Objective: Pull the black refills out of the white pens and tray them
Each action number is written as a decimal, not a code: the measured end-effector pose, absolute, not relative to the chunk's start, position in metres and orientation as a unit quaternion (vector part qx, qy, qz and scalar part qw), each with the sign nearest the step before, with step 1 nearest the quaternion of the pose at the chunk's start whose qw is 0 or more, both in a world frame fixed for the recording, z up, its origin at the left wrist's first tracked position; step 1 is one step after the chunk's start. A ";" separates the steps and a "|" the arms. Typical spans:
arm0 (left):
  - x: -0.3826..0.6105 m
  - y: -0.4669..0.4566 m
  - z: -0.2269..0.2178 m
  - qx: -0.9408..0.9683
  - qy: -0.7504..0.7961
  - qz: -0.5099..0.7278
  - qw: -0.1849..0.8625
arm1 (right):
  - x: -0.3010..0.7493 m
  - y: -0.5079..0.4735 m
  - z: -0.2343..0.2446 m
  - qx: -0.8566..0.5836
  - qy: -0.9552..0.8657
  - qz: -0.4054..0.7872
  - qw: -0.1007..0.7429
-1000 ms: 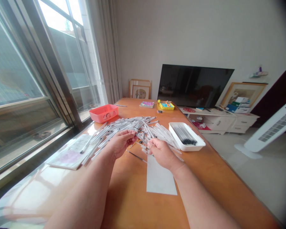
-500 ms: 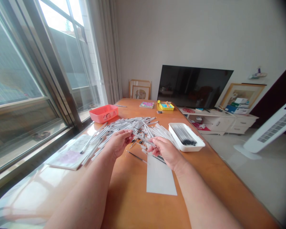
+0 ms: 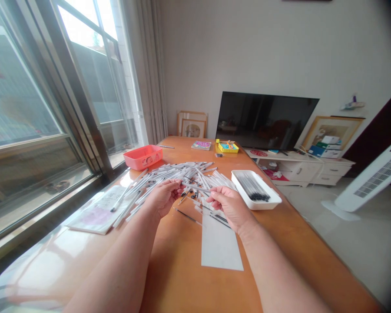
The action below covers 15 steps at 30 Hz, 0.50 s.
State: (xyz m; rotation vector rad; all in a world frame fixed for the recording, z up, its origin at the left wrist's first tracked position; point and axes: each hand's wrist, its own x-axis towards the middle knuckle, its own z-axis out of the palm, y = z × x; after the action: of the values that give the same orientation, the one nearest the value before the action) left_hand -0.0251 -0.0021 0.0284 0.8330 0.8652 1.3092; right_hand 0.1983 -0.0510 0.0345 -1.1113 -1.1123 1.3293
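A pale, slim pen point(image 3: 197, 188) spans the gap between my hands. My left hand point(image 3: 165, 194) is closed, pinching its left end between thumb and fingers. My right hand point(image 3: 227, 204) pinches the right end. A thin dark refill point(image 3: 190, 179) shows just past my left fingertips; I cannot tell whether it is held. Behind and left of my hands spreads a heap of white pens point(image 3: 164, 171). A white sheet of paper point(image 3: 220, 250) lies under my right hand, with several dark refills across its top. Another refill point(image 3: 185, 215) rests on the table between my forearms.
A white tray point(image 3: 275, 201) of clear, black-tipped pens stands right of my right hand. To the far left sit a red basket point(image 3: 140, 161) and a notebook point(image 3: 94, 217). A yellow box point(image 3: 228, 148) and a booklet point(image 3: 201, 145) lie farther back on the wooden table point(image 3: 179, 265).
My right hand has shifted slightly right along the pen, uncovering more of the refills on the paper. My left hand keeps its pinch. The whole view has dropped slightly.
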 end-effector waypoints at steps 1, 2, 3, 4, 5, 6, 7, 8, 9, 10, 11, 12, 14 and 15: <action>-0.025 -0.002 0.028 0.362 0.377 0.574 0.630 | 0.198 -0.051 0.035 -0.466 -0.459 0.551 0.518; -0.025 -0.001 0.028 0.360 0.376 0.576 0.631 | 0.198 -0.051 0.036 -0.470 -0.456 0.548 0.520; -0.026 0.000 0.028 0.359 0.375 0.576 0.631 | 0.198 -0.052 0.037 -0.474 -0.453 0.546 0.522; -0.026 0.001 0.027 0.357 0.376 0.577 0.632 | 0.198 -0.052 0.038 -0.478 -0.450 0.543 0.523; -0.026 0.002 0.027 0.354 0.378 0.576 0.632 | 0.199 -0.052 0.038 -0.481 -0.448 0.541 0.525; -0.027 0.002 0.026 0.352 0.382 0.576 0.631 | 0.199 -0.052 0.038 -0.484 -0.446 0.538 0.526; -0.027 0.003 0.025 0.351 0.388 0.576 0.628 | 0.199 -0.051 0.038 -0.487 -0.447 0.533 0.528; -0.027 0.003 0.024 0.352 0.397 0.577 0.621 | 0.200 -0.050 0.036 -0.492 -0.451 0.523 0.530; -0.027 0.003 0.024 0.354 0.410 0.577 0.612 | 0.200 -0.049 0.034 -0.498 -0.459 0.508 0.533; -0.028 0.004 0.023 0.359 0.426 0.575 0.599 | 0.201 -0.048 0.032 -0.507 -0.470 0.485 0.535; -0.028 0.003 0.022 0.368 0.443 0.572 0.584 | 0.201 -0.046 0.029 -0.518 -0.485 0.455 0.538; -0.027 0.003 0.021 0.377 0.460 0.568 0.569 | 0.201 -0.044 0.026 -0.529 -0.503 0.422 0.538; -0.027 0.003 0.020 0.395 0.487 0.558 0.544 | 0.202 -0.042 0.022 -0.545 -0.537 0.359 0.535; -0.026 0.002 0.019 0.402 0.497 0.552 0.535 | 0.201 -0.041 0.021 -0.549 -0.549 0.335 0.534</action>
State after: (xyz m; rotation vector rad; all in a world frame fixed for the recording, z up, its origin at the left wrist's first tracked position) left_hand -0.0258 0.0021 0.0191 0.9573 1.1846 1.3162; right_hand 0.2015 -0.0408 0.0209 -1.3097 -1.3079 0.7990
